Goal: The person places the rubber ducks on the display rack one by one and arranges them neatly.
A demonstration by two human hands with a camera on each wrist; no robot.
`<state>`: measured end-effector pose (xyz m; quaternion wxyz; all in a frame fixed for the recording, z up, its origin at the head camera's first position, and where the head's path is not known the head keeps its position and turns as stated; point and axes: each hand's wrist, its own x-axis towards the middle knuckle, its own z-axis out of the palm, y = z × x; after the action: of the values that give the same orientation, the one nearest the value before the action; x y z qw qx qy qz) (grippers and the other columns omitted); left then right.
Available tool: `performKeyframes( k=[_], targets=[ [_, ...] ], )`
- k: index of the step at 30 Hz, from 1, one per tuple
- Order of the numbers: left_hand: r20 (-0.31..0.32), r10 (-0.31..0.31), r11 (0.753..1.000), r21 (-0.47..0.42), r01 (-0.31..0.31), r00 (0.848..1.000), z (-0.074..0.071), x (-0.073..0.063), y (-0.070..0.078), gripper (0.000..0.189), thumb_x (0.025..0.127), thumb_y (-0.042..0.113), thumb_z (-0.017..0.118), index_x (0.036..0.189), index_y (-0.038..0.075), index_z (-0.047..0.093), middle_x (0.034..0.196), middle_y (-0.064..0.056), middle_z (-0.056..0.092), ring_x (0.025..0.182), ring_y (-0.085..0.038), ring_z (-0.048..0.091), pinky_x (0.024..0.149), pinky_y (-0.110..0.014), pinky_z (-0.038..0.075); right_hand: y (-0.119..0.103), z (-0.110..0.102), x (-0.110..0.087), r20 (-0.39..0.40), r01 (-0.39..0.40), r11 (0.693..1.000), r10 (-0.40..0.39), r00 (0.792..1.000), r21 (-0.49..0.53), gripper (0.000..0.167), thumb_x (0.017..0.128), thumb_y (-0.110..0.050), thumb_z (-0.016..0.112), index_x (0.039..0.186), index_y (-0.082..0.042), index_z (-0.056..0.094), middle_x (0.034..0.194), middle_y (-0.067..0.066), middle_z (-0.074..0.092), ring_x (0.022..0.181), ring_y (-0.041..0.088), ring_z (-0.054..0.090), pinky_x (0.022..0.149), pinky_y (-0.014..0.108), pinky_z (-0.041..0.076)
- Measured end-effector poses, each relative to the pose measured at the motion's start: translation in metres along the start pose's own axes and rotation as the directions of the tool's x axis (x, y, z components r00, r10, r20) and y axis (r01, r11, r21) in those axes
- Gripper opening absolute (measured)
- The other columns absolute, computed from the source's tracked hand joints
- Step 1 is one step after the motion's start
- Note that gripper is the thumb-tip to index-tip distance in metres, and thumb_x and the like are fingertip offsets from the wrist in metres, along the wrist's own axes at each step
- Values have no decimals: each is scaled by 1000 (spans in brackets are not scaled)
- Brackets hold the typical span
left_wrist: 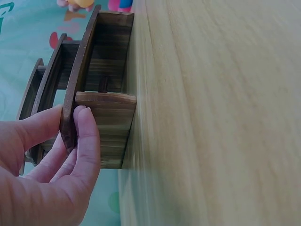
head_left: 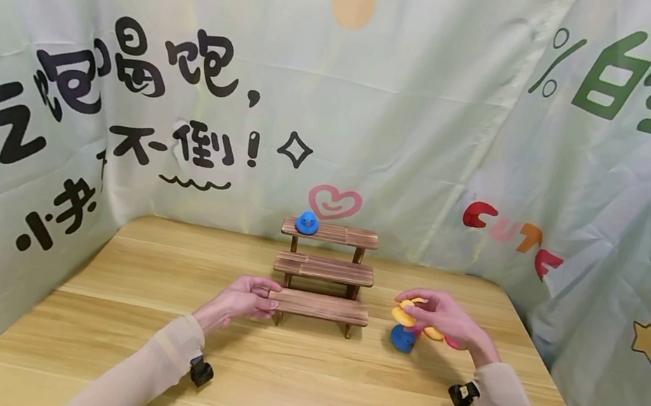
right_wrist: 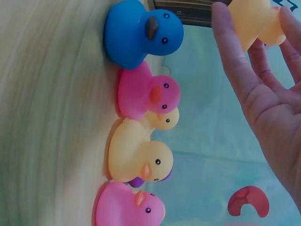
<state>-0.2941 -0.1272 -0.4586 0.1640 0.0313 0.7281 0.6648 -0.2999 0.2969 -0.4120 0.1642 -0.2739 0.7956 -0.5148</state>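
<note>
A three-tier wooden shelf [head_left: 318, 306] stands on the table. My left hand [head_left: 240, 299] grips the left end of its lowest board, with the thumb on one face and fingers on the other in the left wrist view. On the top board, toward the left, sits a blue rubber duck [head_left: 307, 223]. To the right of the shelf, my right hand [head_left: 443, 319] holds a yellow rubber duck [right_wrist: 254, 21] in its fingertips, raised off the table. Below it is another blue duck [right_wrist: 141, 35], then a pink duck [right_wrist: 146, 92], a yellow duck [right_wrist: 141, 150] and a second pink duck [right_wrist: 124, 207].
The wooden table [head_left: 295, 397] runs back to a printed cloth backdrop [head_left: 418, 104], which also hangs along both sides. Another pale yellow duck [right_wrist: 168, 119] and something purple peek out behind the row of ducks. A black wrist camera [head_left: 201, 372] sits on each sleeve.
</note>
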Motion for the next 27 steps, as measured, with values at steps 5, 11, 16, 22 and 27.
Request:
performKeyframes(
  k=[5,11,16,22,27],
  targets=[
    [11,6,1000,1,-6,1000,-1,0,0,39,87,-6,65,126,-3,58,100,-12,60,85,-21,69,82,-37,60,-6,4,3,-63,-29,999,31,998,46,37,100,-20,58,129,3,55,126,24,56,100,30,67,87,54,56],
    [4,6,1000,6,-6,1000,0,-1,1,38,87,-6,66,124,-2,59,99,-11,61,83,-21,69,81,-36,60,-13,8,5,-174,-29,999,20,984,-46,31,95,-24,65,118,-3,63,122,17,60,103,20,65,86,30,56],
    [18,10,1000,13,-10,1000,-1,0,-1,39,87,-5,66,125,-3,58,99,-12,61,84,-21,69,82,-37,60,-19,13,10,-222,-31,994,7,975,-105,30,94,-28,67,118,-10,65,122,14,63,108,25,61,89,26,53],
    [11,14,1000,12,-14,1000,0,0,1,37,87,-5,66,124,-3,59,100,-12,63,83,-21,69,81,-37,60,-24,16,17,-252,-28,993,-1,968,-111,36,92,-30,69,122,-12,65,123,12,65,108,23,60,89,31,54],
    [24,15,1000,9,-15,1000,-1,0,0,37,88,-6,65,124,-3,58,98,-11,62,86,-22,69,81,-37,60,-26,18,22,-271,-14,996,-10,962,-84,41,92,-30,69,126,-9,63,126,12,64,109,17,61,90,34,52]
  ],
)
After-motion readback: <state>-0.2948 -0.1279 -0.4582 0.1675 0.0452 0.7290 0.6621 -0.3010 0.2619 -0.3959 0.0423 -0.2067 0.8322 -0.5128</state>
